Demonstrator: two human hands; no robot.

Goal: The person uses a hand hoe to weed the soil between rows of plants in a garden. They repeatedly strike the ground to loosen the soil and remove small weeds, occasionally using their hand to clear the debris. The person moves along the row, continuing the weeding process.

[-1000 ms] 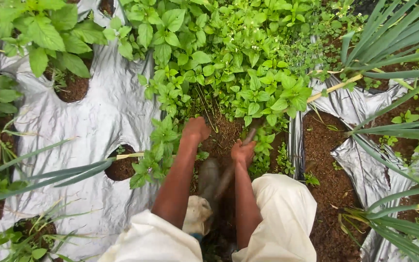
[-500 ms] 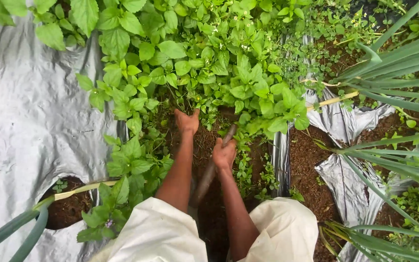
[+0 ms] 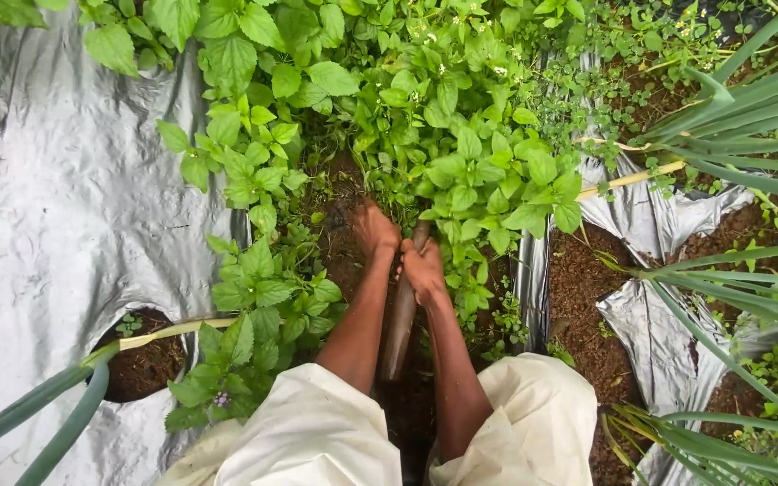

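Your right hand (image 3: 423,268) is closed around the upper part of a brown wooden handle (image 3: 400,319), fingers wrapped about it; the handle runs from between your forearms up toward the plants, and its working end is hidden under the leaves. Your left hand (image 3: 375,229) lies just beside the right, pressed down into the base of the leafy green weeds (image 3: 461,171); its fingers are buried among the stems, so you cannot tell whether they grip anything. Both hands sit over a strip of dark bare soil (image 3: 344,261) between two sheets of silver plastic mulch (image 3: 65,234); the weeds crowd this strip above and to either side. Long narrow green leaves (image 3: 731,117) reach in from the right edge; a planting hole (image 3: 141,364) in the mulch shows at lower left.
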